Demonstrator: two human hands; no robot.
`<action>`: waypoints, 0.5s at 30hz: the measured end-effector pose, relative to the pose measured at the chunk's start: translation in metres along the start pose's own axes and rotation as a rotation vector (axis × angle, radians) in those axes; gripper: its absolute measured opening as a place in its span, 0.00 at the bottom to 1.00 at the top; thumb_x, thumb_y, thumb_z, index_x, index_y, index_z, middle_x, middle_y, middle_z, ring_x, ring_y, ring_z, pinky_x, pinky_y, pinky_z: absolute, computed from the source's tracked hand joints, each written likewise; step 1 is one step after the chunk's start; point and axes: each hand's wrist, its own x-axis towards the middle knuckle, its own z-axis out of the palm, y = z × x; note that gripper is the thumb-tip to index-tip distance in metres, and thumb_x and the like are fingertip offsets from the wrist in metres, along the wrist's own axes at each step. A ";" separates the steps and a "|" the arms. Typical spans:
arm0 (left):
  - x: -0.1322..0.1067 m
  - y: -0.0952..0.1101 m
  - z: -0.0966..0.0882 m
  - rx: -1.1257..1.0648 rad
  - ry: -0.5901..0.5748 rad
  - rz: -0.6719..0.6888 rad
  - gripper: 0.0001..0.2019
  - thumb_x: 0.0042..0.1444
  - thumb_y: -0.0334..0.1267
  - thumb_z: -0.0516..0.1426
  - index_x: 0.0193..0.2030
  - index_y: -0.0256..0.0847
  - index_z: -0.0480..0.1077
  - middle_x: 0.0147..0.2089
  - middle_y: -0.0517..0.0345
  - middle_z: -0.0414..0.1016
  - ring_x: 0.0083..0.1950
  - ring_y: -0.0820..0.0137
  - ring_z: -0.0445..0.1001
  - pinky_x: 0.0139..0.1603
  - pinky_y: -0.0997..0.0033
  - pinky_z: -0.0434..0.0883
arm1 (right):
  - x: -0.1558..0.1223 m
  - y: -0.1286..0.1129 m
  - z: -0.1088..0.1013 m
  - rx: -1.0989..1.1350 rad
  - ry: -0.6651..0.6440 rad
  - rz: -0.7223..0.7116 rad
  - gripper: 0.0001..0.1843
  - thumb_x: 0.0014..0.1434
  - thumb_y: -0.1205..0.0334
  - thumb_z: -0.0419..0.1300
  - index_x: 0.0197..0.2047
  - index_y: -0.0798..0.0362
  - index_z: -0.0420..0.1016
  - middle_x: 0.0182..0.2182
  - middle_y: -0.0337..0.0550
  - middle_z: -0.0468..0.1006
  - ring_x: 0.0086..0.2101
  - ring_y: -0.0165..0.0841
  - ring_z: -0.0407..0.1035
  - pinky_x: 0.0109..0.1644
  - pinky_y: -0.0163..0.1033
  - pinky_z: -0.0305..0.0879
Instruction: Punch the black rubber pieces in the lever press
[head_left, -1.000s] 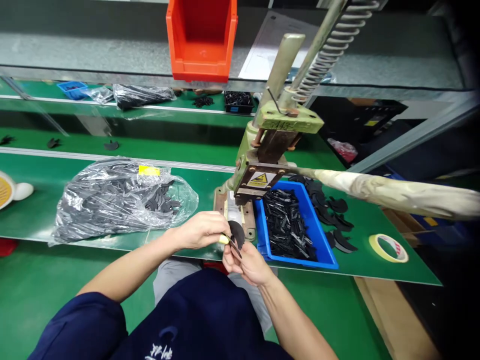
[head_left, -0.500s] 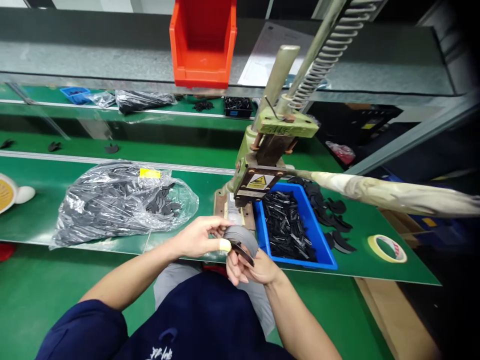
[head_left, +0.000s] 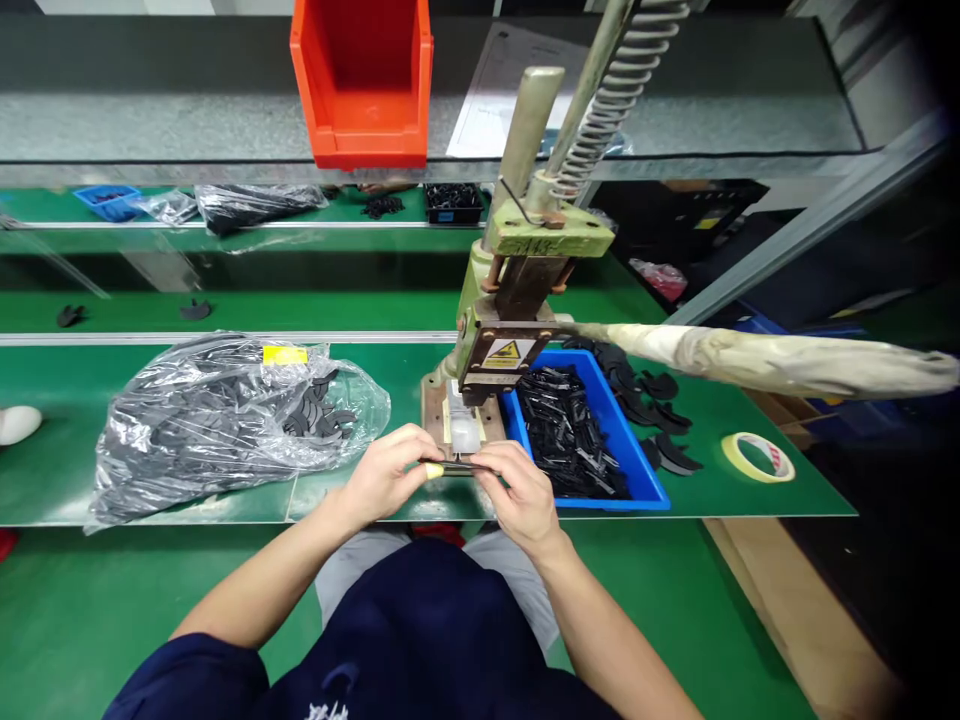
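Between my two hands is a dark curved plastic part (head_left: 459, 468), turned nearly edge-on at the front of the hand press (head_left: 508, 345). My left hand (head_left: 391, 472), with yellow tape on its thumb, pinches the part's left end. At the right end, my right hand (head_left: 519, 492) grips it between thumb and fingers. The part lies just before the pale block (head_left: 465, 432) on the press base; whether it touches the block I cannot tell. Just right of the press stands a blue bin (head_left: 658, 490) full of small black parts.
A clear bag (head_left: 217, 420) of dark curved parts lies to the left. The press's wrapped lever (head_left: 750, 355) reaches far right above loose curved parts (head_left: 667, 450) and a tape roll (head_left: 757, 457). An orange bin (head_left: 367, 145) sits on the shelf above.
The curved part has gone from tilted, with its broad face showing, to nearly edge-on at the press. My right hand has moved from under it to its right end. The view has shifted slightly.
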 end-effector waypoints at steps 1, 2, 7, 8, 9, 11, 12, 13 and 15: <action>-0.001 -0.002 0.001 0.033 0.013 0.059 0.06 0.65 0.34 0.56 0.42 0.40 0.75 0.40 0.52 0.79 0.42 0.70 0.78 0.44 0.70 0.77 | -0.001 0.002 0.002 -0.041 0.035 -0.060 0.12 0.61 0.67 0.59 0.46 0.46 0.79 0.37 0.44 0.81 0.42 0.37 0.75 0.48 0.49 0.75; -0.001 -0.004 0.002 0.070 0.031 0.130 0.07 0.65 0.32 0.55 0.43 0.40 0.75 0.40 0.52 0.79 0.43 0.70 0.78 0.44 0.70 0.77 | -0.002 0.004 0.004 -0.078 0.067 -0.120 0.13 0.61 0.68 0.58 0.46 0.46 0.79 0.39 0.44 0.82 0.44 0.38 0.75 0.49 0.50 0.75; -0.004 -0.009 0.000 0.248 0.156 0.440 0.10 0.62 0.26 0.56 0.46 0.40 0.73 0.40 0.52 0.80 0.47 0.66 0.79 0.46 0.65 0.79 | -0.011 0.013 0.007 -0.223 0.167 -0.346 0.26 0.57 0.74 0.58 0.56 0.42 0.74 0.44 0.43 0.81 0.49 0.37 0.73 0.50 0.48 0.76; -0.004 -0.010 0.000 0.268 0.167 0.464 0.10 0.61 0.26 0.57 0.47 0.40 0.73 0.41 0.52 0.80 0.47 0.66 0.79 0.46 0.65 0.79 | -0.011 0.013 0.007 -0.247 0.175 -0.366 0.27 0.57 0.75 0.58 0.57 0.41 0.73 0.44 0.43 0.81 0.49 0.37 0.73 0.50 0.47 0.76; -0.005 -0.010 -0.001 0.284 0.172 0.478 0.10 0.62 0.26 0.57 0.47 0.40 0.73 0.41 0.51 0.80 0.47 0.66 0.79 0.46 0.65 0.80 | -0.012 0.012 0.007 -0.269 0.181 -0.380 0.28 0.57 0.75 0.58 0.58 0.41 0.73 0.44 0.43 0.80 0.49 0.37 0.72 0.50 0.47 0.76; -0.005 -0.013 -0.002 0.307 0.171 0.486 0.09 0.62 0.27 0.57 0.48 0.40 0.73 0.41 0.52 0.81 0.46 0.65 0.80 0.46 0.64 0.80 | -0.011 0.011 0.006 -0.304 0.187 -0.396 0.29 0.57 0.76 0.58 0.58 0.41 0.73 0.43 0.43 0.78 0.48 0.37 0.72 0.49 0.46 0.76; -0.005 -0.014 -0.003 0.314 0.168 0.488 0.09 0.63 0.28 0.56 0.48 0.41 0.73 0.41 0.52 0.81 0.46 0.65 0.80 0.45 0.64 0.80 | -0.010 0.010 0.006 -0.318 0.188 -0.402 0.29 0.57 0.76 0.58 0.58 0.41 0.73 0.42 0.43 0.78 0.47 0.37 0.72 0.48 0.46 0.76; -0.004 -0.015 -0.003 0.318 0.164 0.488 0.09 0.63 0.28 0.56 0.48 0.41 0.73 0.41 0.52 0.81 0.46 0.65 0.80 0.45 0.64 0.80 | -0.009 0.010 0.005 -0.329 0.188 -0.404 0.29 0.57 0.76 0.58 0.58 0.41 0.73 0.41 0.43 0.77 0.46 0.37 0.72 0.47 0.46 0.76; -0.004 -0.017 -0.003 0.312 0.157 0.486 0.10 0.63 0.28 0.55 0.48 0.40 0.73 0.41 0.51 0.81 0.46 0.65 0.80 0.45 0.65 0.80 | -0.007 0.009 0.006 -0.347 0.186 -0.399 0.30 0.56 0.77 0.59 0.59 0.41 0.72 0.40 0.43 0.76 0.45 0.36 0.72 0.46 0.45 0.76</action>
